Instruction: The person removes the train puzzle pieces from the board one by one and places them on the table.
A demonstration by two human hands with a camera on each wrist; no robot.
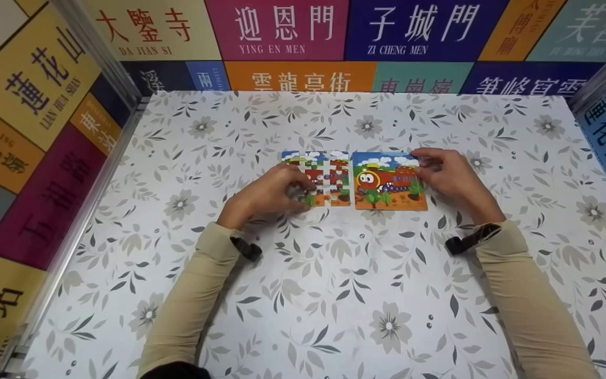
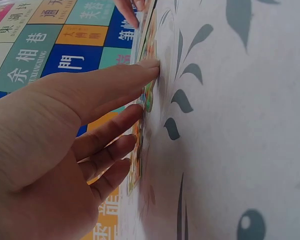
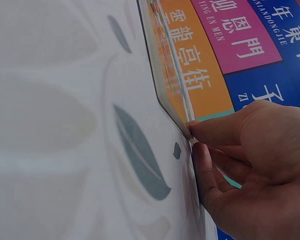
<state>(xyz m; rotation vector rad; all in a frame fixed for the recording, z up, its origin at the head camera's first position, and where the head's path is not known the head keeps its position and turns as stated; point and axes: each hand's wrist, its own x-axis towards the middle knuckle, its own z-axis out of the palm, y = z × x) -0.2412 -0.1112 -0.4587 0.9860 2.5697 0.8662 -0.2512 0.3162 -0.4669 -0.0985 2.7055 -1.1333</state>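
Note:
Several jigsaw pieces [image 1: 339, 181] with a train picture lie together on the table, white gaps showing between them. My left hand [image 1: 274, 189] bends over their left side, covering part of them. In the left wrist view its thumb [image 2: 149, 65] and loosely bent fingers [image 2: 121, 145] are spread, fingertips right at the pieces' edge. Beside them, to the right, lies a square train picture board [image 1: 387, 180], whole, with a red train, blue sky and orange ground. My right hand [image 1: 453, 173] holds this board at its right edge, the thumb [image 3: 202, 129] and index finger close at the corner.
A white tablecloth [image 1: 334, 295] with grey leaves and flowers covers the table. Coloured panels [image 1: 282, 29] with Chinese lettering stand along the back and sides. Each wrist carries a black strap [image 1: 466, 242] over a beige sleeve.

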